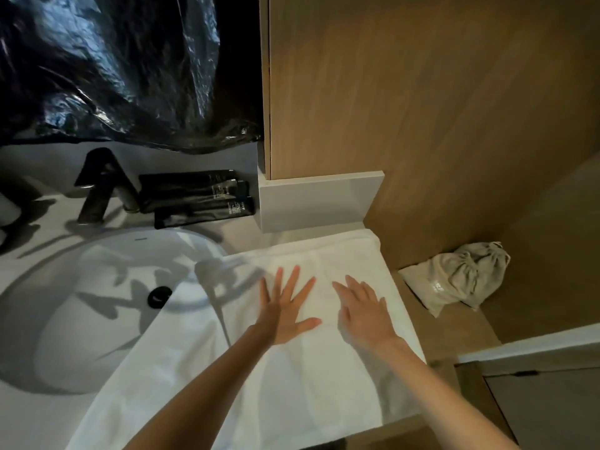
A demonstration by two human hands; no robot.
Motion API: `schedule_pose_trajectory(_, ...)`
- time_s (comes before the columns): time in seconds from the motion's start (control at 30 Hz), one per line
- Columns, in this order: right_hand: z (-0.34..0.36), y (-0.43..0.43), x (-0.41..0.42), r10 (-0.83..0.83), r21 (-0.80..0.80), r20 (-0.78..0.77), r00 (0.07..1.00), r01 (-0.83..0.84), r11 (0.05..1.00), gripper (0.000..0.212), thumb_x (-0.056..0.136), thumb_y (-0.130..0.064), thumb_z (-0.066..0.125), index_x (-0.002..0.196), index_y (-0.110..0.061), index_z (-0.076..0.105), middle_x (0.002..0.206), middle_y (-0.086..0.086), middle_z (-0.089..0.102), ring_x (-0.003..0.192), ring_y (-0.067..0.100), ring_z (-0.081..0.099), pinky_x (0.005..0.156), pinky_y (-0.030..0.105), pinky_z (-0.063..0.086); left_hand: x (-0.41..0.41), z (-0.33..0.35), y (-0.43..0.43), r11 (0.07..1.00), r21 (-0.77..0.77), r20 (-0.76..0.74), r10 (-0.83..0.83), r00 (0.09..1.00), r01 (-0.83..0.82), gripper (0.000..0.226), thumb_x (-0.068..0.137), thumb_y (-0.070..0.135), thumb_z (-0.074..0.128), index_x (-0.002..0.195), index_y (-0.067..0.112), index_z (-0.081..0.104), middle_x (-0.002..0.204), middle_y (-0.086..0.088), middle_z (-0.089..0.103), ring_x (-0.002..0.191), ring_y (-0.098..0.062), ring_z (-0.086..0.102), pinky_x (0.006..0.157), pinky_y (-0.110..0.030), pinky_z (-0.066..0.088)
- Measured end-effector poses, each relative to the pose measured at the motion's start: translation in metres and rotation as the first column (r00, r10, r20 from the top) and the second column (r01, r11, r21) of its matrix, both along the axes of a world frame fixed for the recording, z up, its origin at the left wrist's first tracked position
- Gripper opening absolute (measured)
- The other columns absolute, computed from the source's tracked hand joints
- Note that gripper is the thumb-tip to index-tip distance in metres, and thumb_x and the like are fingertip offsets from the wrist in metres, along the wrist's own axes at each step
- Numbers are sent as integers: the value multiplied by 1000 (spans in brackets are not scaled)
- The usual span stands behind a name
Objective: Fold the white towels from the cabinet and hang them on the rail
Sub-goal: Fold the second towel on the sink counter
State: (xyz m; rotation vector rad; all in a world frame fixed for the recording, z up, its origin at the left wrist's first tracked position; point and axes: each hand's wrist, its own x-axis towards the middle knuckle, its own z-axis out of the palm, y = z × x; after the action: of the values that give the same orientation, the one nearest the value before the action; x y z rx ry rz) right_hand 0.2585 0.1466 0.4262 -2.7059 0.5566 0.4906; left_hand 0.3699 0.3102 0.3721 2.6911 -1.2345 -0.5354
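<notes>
White towel [308, 384] lies spread on the tabletop [238, 237], overlapping the sink [97, 303]. Left hand [285, 306] and right hand [363, 315] press flat on it, fingers straight, neither grip holding anything. Best smoothed outward, edges squared, before folding.

Towel [308, 384] right of, perhaps over, sink [81, 319]

Legible text not being found anywhere.
Small white print being shown on black tubes [198, 198] beside faucet [97, 186]: too small and blurred to be read.
Tiny mark being shown on far rim of basin [141, 238]: illegible.
Faint pale print being shown on side of cloth bag [454, 277]: blurred, no letters being made out.
</notes>
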Motion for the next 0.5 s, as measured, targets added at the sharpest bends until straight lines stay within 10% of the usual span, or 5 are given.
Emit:
schedule_pose_trajectory(0.13,7,-20,-12,-98,0,-62,993,98,995,53,98,-22,34,149,-30,21,161,-5,4,148,25,2,117,54,16,-17,11,-28,997,-58,-117,-59,991,52,91,78,83,14,151,34,-9,153,6,-30,139,-26,-32,107,-51,-24)
schedule_pose_trajectory(0.27,18,-21,-16,-100,-121,22,995,101,988,44,95,-14,38,138,-20,39,150,5,29,138,28,24,106,42,35,-18,26,-21,975,-222,-165,-42,985,4,59,99,32,45,152,22,21,161,1,4,149,-22,-2,117,-37,-6)
schedule_pose_trajectory(0.5,23,30,-15,-26,46,225,974,16,999,17,95,-23,49,110,-21,57,105,0,57,94,21,58,63,26,38,10,53,89,936,-326,39,-128,991,134,71,66,-22,45,123,16,64,132,-7,57,114,-35,51,95,-43,45)
